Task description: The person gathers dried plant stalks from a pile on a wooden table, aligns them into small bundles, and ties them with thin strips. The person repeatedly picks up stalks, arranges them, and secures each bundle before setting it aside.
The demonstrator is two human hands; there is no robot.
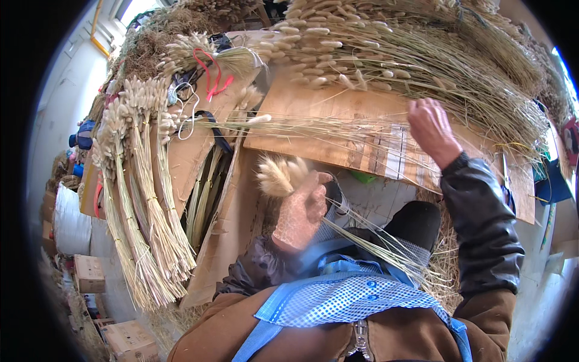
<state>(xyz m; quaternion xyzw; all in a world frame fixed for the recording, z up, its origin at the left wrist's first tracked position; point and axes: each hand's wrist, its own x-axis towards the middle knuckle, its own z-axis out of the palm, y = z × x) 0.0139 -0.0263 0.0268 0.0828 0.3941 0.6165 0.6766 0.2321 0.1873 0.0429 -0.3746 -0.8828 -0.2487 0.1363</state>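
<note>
My left hand [299,210] is closed around the stems of a small bunch of dried bunny-tail grass [278,177]. The fluffy heads stick out on its left, and the loose stems [375,242] trail down to the right over my lap. Above the wooden board [316,102], my right hand [429,129] has its fingers curled, beside the lower edge of a large pile of dried grass stems [434,68]. Its fingertips are hidden, so any stem in them cannot be made out. Several loose stems [298,126] lie across the board, left of that hand.
Tied bundles of bunny-tail grass [149,194] lie on cardboard [199,135] at the left, near a red ribbon [212,74] and a white cord [192,97]. Scissors [506,181] are at the board's right end. A white twine spool [72,219] stands beyond the bundles, above cardboard boxes [129,339].
</note>
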